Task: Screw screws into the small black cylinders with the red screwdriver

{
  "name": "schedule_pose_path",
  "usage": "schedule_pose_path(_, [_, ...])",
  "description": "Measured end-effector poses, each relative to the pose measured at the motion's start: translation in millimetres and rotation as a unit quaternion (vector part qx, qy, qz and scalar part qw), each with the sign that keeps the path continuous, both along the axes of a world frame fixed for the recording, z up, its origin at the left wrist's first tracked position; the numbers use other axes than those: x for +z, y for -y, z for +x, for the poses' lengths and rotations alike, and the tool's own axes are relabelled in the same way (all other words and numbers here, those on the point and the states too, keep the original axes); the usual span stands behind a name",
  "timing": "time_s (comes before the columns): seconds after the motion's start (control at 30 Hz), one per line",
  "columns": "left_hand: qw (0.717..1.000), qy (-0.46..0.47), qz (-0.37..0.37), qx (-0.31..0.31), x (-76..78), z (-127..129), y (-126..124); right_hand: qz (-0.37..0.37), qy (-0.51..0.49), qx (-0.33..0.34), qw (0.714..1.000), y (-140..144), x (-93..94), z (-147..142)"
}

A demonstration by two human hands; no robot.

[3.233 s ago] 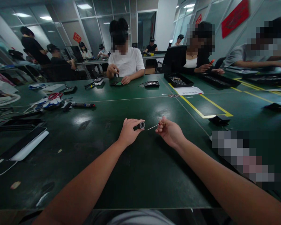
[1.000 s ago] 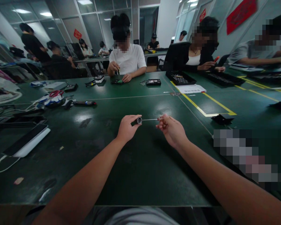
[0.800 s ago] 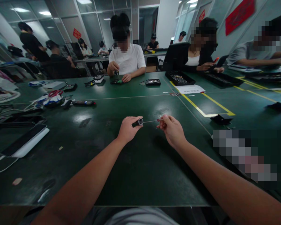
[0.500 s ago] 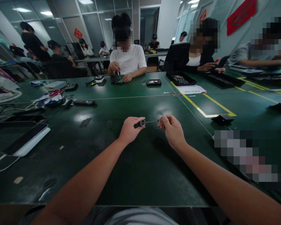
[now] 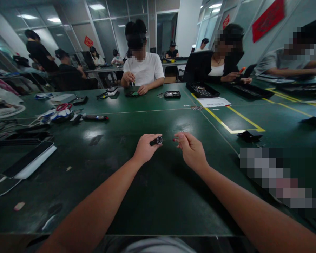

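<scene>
My left hand (image 5: 144,149) pinches a small black cylinder with a silver rim (image 5: 158,141), held just above the green table (image 5: 152,196). My right hand (image 5: 191,151) grips a thin screwdriver (image 5: 171,140) with a red handle between its fingertips. The metal shaft lies level and its tip sits in the open end of the cylinder. Both hands hover a little apart near the table's middle.
A white-edged dark slab (image 5: 28,161) lies at the left. Scissors, cables and a dark pen-like tool (image 5: 94,118) sit further back left. Black trays (image 5: 201,90), a paper sheet (image 5: 213,102) and yellow tape lines (image 5: 226,126) are at the right. Other people work at the far side.
The screwdriver tip, apart from the cylinder 3.2 s ago, now sits in its open end. My right hand has moved closer to my left over the last second.
</scene>
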State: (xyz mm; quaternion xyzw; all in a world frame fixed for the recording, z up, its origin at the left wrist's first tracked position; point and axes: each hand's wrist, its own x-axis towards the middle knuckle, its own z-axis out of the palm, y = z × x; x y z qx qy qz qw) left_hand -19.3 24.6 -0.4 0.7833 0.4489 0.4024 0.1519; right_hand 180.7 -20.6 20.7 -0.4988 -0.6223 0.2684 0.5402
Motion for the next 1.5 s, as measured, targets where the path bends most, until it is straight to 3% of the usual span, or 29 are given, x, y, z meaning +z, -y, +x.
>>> schedule_pose_path(0.2, [1.000,0.009,-0.005,0.004,-2.6,-2.3,-2.1,-0.014,-0.036,0.022,0.999,-2.3,-1.8,0.9])
schedule_pose_path(0.4, [1.000,0.004,-0.016,0.004,0.0,-1.8,-0.8,-0.044,0.027,-0.004,0.999,0.8,4.8,0.3])
schedule_pose_path(0.57, [1.000,0.012,-0.019,0.015,2.4,-1.8,0.3,-0.029,-0.026,0.023,0.999,-4.1,-4.2,2.8])
schedule_pose_path(0.8, [1.000,0.008,-0.013,0.003,-0.8,-2.0,-1.2,-0.047,0.006,0.027,0.999,-2.7,-0.1,2.9])
schedule_pose_path(1.03, [1.000,0.008,0.000,-0.018,3.2,-0.7,1.9,-0.060,-0.171,0.034,0.983,-10.3,-7.3,-0.1])
schedule_pose_path(1.2, [0.999,0.001,0.040,-0.015,6.4,-4.6,0.9,-0.179,-0.351,0.030,0.919,-18.6,-6.4,5.0])
schedule_pose_path(1.33, [1.000,-0.002,-0.001,0.012,2.6,-6.7,-2.8,-0.150,-0.335,0.021,0.930,-19.1,-7.3,5.7])
schedule_pose_path(1.5, [1.000,-0.006,0.004,0.003,1.9,-2.7,-0.7,-0.098,-0.295,0.021,0.950,-15.9,-8.6,0.9])
